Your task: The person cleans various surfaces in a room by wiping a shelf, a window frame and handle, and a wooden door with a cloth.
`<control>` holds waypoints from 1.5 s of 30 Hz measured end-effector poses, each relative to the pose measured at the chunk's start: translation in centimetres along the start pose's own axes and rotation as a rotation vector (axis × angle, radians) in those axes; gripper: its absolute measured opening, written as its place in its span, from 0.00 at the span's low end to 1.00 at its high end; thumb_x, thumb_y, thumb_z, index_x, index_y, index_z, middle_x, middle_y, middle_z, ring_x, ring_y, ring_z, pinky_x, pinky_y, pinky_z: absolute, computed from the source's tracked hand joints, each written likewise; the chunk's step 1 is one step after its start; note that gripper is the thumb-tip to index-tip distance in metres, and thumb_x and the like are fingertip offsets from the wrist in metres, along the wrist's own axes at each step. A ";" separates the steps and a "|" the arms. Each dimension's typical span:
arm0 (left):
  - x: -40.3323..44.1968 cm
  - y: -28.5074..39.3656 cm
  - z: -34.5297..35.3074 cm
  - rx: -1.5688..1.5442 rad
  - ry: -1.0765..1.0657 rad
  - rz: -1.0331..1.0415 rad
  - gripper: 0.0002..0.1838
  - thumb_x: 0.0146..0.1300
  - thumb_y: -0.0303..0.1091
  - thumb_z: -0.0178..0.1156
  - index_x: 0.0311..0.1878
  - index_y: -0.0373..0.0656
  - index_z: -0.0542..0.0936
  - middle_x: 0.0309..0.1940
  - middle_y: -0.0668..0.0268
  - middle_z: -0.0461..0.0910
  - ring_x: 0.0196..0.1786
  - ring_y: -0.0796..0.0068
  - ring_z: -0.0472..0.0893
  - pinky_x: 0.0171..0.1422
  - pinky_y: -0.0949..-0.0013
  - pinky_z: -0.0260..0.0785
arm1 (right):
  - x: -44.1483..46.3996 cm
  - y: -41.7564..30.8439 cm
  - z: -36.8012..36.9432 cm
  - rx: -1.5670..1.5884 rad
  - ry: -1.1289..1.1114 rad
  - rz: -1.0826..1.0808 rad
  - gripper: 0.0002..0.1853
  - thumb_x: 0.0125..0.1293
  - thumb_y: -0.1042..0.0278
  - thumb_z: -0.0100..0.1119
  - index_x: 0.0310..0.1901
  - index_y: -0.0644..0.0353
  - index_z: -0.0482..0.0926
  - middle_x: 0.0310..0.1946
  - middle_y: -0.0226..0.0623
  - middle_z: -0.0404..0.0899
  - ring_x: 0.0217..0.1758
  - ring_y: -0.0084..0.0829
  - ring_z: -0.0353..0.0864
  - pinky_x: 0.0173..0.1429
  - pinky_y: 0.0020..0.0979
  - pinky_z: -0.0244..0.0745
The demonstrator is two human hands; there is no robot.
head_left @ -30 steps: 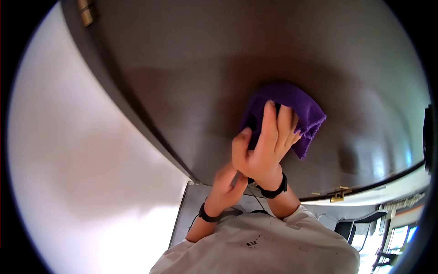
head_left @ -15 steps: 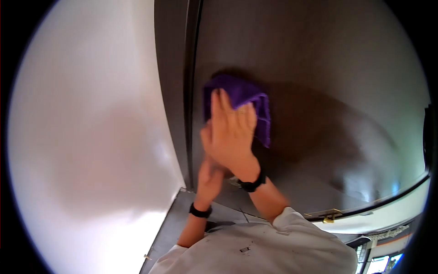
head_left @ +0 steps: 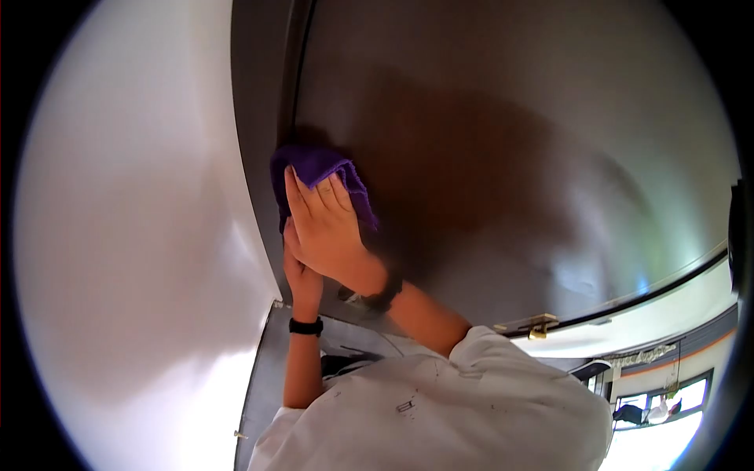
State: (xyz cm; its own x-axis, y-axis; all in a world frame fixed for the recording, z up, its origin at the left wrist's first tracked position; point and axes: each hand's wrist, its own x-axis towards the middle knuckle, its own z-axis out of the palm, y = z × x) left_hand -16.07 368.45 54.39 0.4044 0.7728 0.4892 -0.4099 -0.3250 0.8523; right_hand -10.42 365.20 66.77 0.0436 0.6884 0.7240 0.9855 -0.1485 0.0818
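Note:
A purple cloth (head_left: 357,184) lies against the dark brown door panel (head_left: 487,173), near its left edge. My right hand (head_left: 328,235) holds the cloth against the panel, its fingers extended and the tips tucked under a fold. Just below, my left hand (head_left: 305,284) touches the underside of the right hand near the thumb. The left hand's fingers are mostly hidden behind the right hand. Each wrist has a black band.
A white wall (head_left: 133,220) stands close on the left, beside the dark frame (head_left: 255,118). A brass latch (head_left: 538,326) sits on the panel's lower right edge. Grey floor (head_left: 263,385) shows at the lower left, and a window (head_left: 691,395) at the lower right.
Both hands and the purple cloth have moved left across the panel, up to the frame. The view has also shifted. The right hand has kept the cloth.

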 end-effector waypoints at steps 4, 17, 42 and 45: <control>-1.7 -0.6 0.9 0.029 0.182 -0.174 0.30 0.66 0.27 0.53 0.70 0.31 0.62 0.67 0.51 0.68 0.67 0.61 0.70 0.71 0.66 0.59 | -5.4 0.7 0.2 0.141 -0.158 0.072 0.33 0.56 0.67 0.55 0.65 0.70 0.67 0.54 0.45 0.76 0.59 0.47 0.73 0.72 0.45 0.55; 1.6 3.5 6.1 0.474 0.098 0.194 0.37 0.64 0.28 0.45 0.74 0.26 0.45 0.73 0.41 0.51 0.74 0.47 0.55 0.78 0.57 0.44 | -16.2 4.1 -5.7 0.008 -0.054 0.295 0.31 0.46 0.74 0.59 0.58 0.67 0.75 0.53 0.43 0.76 0.59 0.46 0.73 0.66 0.48 0.64; -6.9 12.7 25.7 0.460 -0.175 0.786 0.47 0.62 0.44 0.51 0.74 0.24 0.39 0.65 0.40 0.53 0.63 0.46 0.57 0.67 0.44 0.43 | -28.4 12.5 -21.6 -0.095 0.307 0.401 0.27 0.44 0.80 0.62 0.52 0.62 0.79 0.52 0.39 0.79 0.56 0.45 0.78 0.57 0.42 0.77; -9.7 12.5 29.6 0.510 -0.220 0.854 0.50 0.60 0.45 0.54 0.74 0.25 0.40 0.65 0.40 0.53 0.63 0.45 0.58 0.67 0.43 0.43 | -32.0 14.9 -23.1 -0.150 0.330 0.451 0.27 0.43 0.81 0.61 0.52 0.63 0.79 0.53 0.40 0.78 0.56 0.46 0.78 0.57 0.43 0.77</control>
State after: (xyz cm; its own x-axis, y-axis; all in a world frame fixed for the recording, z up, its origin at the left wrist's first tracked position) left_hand -0.89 340.70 65.73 0.3025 0.0733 0.9503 -0.2551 -0.9545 0.1548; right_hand -0.89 324.59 60.65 0.3767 0.2794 0.8832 0.8465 -0.4910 -0.2057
